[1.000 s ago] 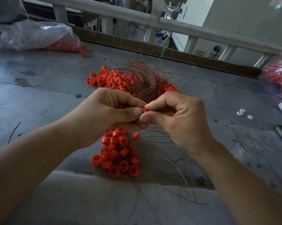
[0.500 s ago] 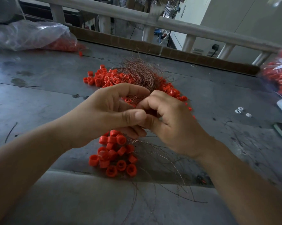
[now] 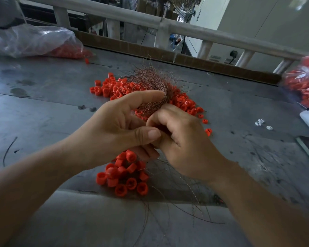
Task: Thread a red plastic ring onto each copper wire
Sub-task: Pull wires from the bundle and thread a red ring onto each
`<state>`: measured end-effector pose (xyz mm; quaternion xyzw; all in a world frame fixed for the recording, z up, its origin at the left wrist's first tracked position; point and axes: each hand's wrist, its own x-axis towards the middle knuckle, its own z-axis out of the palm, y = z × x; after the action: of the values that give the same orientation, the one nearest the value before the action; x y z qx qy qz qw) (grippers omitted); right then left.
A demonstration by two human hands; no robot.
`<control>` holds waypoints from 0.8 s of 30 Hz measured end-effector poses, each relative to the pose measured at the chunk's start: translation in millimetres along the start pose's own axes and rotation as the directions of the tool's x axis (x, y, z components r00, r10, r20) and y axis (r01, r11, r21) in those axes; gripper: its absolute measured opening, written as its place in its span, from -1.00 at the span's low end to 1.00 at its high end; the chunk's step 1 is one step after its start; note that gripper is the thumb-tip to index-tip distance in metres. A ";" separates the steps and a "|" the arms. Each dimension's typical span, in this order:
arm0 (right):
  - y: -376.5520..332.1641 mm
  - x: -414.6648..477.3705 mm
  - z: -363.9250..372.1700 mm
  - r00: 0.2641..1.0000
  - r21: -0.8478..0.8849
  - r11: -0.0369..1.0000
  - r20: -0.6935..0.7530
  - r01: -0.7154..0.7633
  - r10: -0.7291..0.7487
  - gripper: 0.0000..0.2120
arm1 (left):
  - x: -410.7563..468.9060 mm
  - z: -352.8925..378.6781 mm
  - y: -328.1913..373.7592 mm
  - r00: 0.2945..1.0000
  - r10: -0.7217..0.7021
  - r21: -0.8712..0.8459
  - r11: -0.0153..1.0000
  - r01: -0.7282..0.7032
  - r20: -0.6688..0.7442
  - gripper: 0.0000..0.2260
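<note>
Head view: left hand [image 3: 114, 132] grips the wires [image 3: 150, 86]; right hand [image 3: 182, 139] pinches into them, its ring unseen. Seemingly threaded rings [image 3: 127, 175] hang below the wires and loose rings [image 3: 111, 88] lie behind them; most wires likely remain.

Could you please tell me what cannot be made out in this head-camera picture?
All in the head view:
1. What the right hand pinches, ring or wire: its own curled fingers and the thumb of the left hand cover the grip.
2. The lower end of the copper wire bundle: hidden behind both hands.
3. The bag of red rings: cut off by the right edge and blurred.
4. The small white pieces: too small to identify.
</note>
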<state>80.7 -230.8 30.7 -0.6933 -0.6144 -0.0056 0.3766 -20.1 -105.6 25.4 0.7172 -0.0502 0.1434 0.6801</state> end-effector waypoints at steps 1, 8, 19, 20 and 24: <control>0.0 -0.4 -0.8 1.000 0.004 1.000 0.000 0.001 -0.001 -0.89 | 0.2 0.3 0.2 1.000 -0.006 -0.002 1.000 0.006 0.004 -0.47; 7.8 2.3 1.7 0.999 0.039 0.999 -0.041 0.008 -0.007 -0.82 | 1.2 -5.9 1.6 0.999 -0.027 -0.088 0.996 0.028 0.017 -0.38; 10.2 2.4 -12.5 0.996 0.142 0.989 -0.089 0.033 -0.020 -0.74 | 3.5 -11.1 1.6 0.998 -0.070 -0.088 0.994 0.070 0.006 -0.21; 10.7 2.4 -12.3 0.996 0.140 0.990 -0.089 0.033 -0.021 -0.73 | 3.5 -10.6 1.6 0.997 -0.074 -0.072 0.995 0.073 -0.005 -0.22; 11.2 2.4 -11.9 0.995 0.147 0.988 -0.096 0.042 -0.028 -0.70 | 1.9 -10.2 3.6 0.998 -0.066 -0.049 0.997 0.065 -0.003 -0.22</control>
<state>96.4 -234.6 34.6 -0.6511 -0.6071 0.0013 0.4555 -20.7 -95.5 29.7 0.7012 -0.0284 0.1215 0.7020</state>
